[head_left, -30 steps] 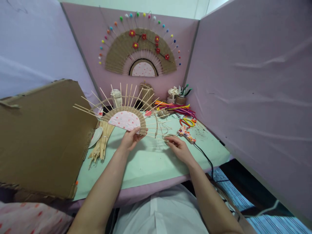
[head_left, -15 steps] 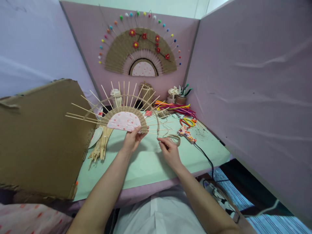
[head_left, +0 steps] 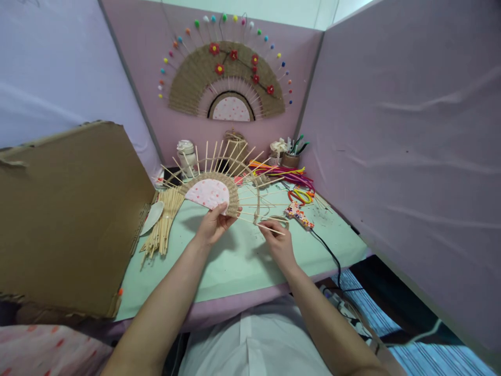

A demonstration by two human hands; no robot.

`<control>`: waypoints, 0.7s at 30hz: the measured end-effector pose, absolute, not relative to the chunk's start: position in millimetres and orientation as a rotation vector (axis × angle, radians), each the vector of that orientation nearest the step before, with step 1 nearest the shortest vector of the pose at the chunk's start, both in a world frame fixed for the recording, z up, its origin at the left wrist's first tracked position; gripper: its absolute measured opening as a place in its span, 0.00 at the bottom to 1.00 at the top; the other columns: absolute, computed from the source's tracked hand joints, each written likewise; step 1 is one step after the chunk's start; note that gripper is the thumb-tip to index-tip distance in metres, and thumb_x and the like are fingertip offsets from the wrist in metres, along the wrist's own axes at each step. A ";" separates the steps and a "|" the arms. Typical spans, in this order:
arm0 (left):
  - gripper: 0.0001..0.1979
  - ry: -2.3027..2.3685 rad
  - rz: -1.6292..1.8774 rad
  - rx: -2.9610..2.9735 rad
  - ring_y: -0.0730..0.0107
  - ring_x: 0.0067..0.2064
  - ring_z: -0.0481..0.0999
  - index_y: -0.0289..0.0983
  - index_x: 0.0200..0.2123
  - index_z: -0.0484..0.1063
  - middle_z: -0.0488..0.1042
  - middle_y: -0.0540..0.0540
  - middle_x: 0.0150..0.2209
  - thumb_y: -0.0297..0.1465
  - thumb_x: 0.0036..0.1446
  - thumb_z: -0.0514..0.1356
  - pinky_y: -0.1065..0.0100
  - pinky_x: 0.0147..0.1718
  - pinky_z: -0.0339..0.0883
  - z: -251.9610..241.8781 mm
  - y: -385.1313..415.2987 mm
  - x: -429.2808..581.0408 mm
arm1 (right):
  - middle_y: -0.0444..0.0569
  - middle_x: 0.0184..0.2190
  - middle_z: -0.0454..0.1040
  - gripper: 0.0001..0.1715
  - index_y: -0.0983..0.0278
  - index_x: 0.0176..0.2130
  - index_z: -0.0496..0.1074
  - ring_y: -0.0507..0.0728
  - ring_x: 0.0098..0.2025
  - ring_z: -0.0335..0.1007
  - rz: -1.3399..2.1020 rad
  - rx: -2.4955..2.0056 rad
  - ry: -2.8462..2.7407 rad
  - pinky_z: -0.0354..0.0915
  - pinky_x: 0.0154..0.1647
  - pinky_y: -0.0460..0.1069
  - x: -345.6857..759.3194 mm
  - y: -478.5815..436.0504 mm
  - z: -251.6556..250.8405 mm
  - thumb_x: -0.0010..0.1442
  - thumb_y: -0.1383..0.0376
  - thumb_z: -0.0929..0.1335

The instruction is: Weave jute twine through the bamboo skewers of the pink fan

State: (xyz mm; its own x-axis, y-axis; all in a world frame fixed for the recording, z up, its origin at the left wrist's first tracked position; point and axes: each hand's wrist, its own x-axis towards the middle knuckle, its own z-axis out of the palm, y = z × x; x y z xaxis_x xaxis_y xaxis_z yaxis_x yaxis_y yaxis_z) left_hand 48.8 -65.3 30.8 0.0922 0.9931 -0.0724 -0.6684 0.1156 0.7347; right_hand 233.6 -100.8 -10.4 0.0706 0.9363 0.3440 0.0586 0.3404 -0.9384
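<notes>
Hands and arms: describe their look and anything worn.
Left hand and right hand are bare: no gloves, rings or watch visible. The forearms are uncovered, no sleeves in view. A white garment shows beneath them.

The fan [head_left: 211,192] has swung round and shrunk back (its spokes now lean toward the glue gun [head_left: 299,215]), and the right hand [head_left: 278,241] has shifted from beside the gun to the fan's lowest spoke.

Two hands appear, left hand [head_left: 213,223] and right hand [head_left: 278,243] | two fans (wall fan [head_left: 229,78], unfinished fan [head_left: 211,192]) | one scissors [head_left: 300,196] | one glue gun [head_left: 299,215] | one cardboard sheet [head_left: 66,219]
</notes>
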 end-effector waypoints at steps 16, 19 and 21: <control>0.09 0.805 1.363 0.755 0.66 0.34 0.79 0.30 0.38 0.71 0.79 0.42 0.33 0.24 0.51 0.60 0.71 0.30 0.74 30.7 -62.6 47.1 | 0.37 0.18 0.56 0.15 0.65 0.25 0.65 0.44 0.18 0.44 1.750 -0.789 -0.747 0.39 0.17 0.42 248.8 -92.9 -4.8 0.45 0.61 0.74; 0.09 0.834 1.346 0.792 0.66 0.33 0.79 0.30 0.37 0.71 0.79 0.42 0.32 0.25 0.50 0.60 0.71 0.29 0.74 29.9 -60.7 45.0 | 0.37 0.18 0.54 0.13 0.66 0.27 0.68 0.44 0.19 0.44 1.860 -0.755 -0.741 0.40 0.17 0.42 255.2 -91.4 -6.3 0.46 0.61 0.73; 0.09 0.854 1.342 0.824 0.66 0.33 0.79 0.30 0.37 0.72 0.79 0.41 0.32 0.26 0.50 0.61 0.70 0.29 0.74 28.7 -59.5 43.7 | 0.37 0.18 0.54 0.12 0.66 0.29 0.70 0.44 0.19 0.45 1.875 -0.784 -0.769 0.40 0.16 0.42 258.3 -91.0 -7.4 0.45 0.62 0.72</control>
State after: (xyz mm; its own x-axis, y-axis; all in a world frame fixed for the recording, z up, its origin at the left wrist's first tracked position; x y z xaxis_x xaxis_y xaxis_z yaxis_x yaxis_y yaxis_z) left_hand 43.7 -59.5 28.7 0.0388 0.9982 -0.0456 -0.4636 0.0584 0.8841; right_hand 258.3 -91.0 -7.4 -0.3625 0.9111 -0.1959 -0.5110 -0.3701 -0.7758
